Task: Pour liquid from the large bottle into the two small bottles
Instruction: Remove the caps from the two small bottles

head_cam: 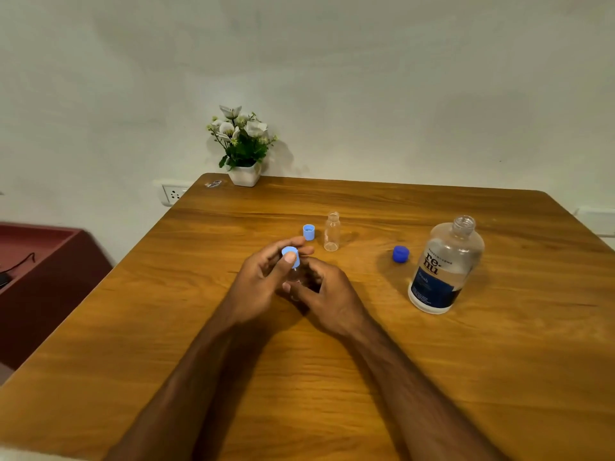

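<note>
Both hands meet at mid-worktop (pixel 366 377) over one small bottle (pixel 294 276), clear and mostly hidden between the fingers. The left hand (pixel 263 284) pinches its light blue cap (pixel 291 256) between thumb and fingertips, right at the bottle's top. The right hand (pixel 327 294) curls round the bottle's body low down.

Just beyond them stands the second small bottle (pixel 331 231), clear, upright, uncapped, with its own light blue cap (pixel 308 232) just to its left, open side up.

Off to the right stands the big bottle (pixel 446 266), clear, neck open, liquid showing inside. Its darker blue cap (pixel 400 254) lies on the wood just left of it. The label reads "renu" in dark letters over a navy panel; the smaller print is too fine to read.

Back at the far edge sits a white pot of white flowers (pixel 244 144) against the wall, with a wall socket (pixel 173 194) left of the worktop.
</note>
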